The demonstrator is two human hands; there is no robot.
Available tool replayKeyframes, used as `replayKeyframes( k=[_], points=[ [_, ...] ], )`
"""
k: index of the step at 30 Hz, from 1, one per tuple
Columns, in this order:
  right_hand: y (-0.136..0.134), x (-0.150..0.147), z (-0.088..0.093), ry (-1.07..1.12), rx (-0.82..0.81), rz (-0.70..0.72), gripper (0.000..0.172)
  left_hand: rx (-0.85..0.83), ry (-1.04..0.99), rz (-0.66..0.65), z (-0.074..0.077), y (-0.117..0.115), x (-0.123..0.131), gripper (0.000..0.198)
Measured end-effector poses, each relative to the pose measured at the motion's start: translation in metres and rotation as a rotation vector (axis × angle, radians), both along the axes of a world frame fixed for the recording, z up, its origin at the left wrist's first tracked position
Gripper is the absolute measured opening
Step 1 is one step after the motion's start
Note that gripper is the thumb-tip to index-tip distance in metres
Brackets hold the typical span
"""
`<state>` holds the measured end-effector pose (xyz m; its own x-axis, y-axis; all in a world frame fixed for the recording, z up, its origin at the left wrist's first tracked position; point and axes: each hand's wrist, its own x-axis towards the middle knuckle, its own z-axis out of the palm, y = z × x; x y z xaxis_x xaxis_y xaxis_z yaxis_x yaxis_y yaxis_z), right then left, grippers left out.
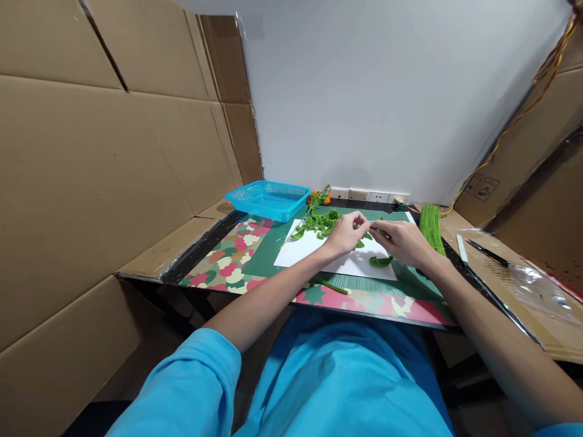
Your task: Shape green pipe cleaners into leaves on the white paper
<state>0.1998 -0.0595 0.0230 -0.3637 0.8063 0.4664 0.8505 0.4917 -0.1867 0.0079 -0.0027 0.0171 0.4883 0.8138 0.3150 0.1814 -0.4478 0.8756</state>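
Green fuzzy pieces [324, 223]: lying curled on the white paper [294, 252], likely feeling light, soft, bendable; you are best gripping their stems.
Left hand [350, 233]: you are pinching a slender piece [372, 227], mostly hidden, between fingertips.
Right hand [397, 238]: you are pinching it too, fingers nearly closed.

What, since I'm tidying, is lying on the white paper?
On the white paper, curled green pieces cluster toward the far left; another green curl lies near the right hand. Anything beneath that hand or the left hand is hidden.
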Motion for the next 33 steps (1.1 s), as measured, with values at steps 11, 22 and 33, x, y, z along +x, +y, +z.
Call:
replayKeyframes(
  k=[11, 22, 33],
  points=[
    [0.0029, -0.0001, -0.0005, 0.034, -0.016, 0.055, 0.03, 0.0, 0.026, -0.02, 0.0046, -0.0057, -0.0005, 0.022],
    [0.0055, 0.0018, -0.0024, 0.069, 0.022, 0.097, 0.028, 0.012, 0.03, -0.031, 0.0059, -0.0078, -0.0009, 0.029],
    [0.001, -0.0017, 0.0006, -0.021, -0.012, -0.005, 0.027, 0.01, 0.002, -0.038, 0.0018, -0.0034, -0.001, 0.04]
  ],
)
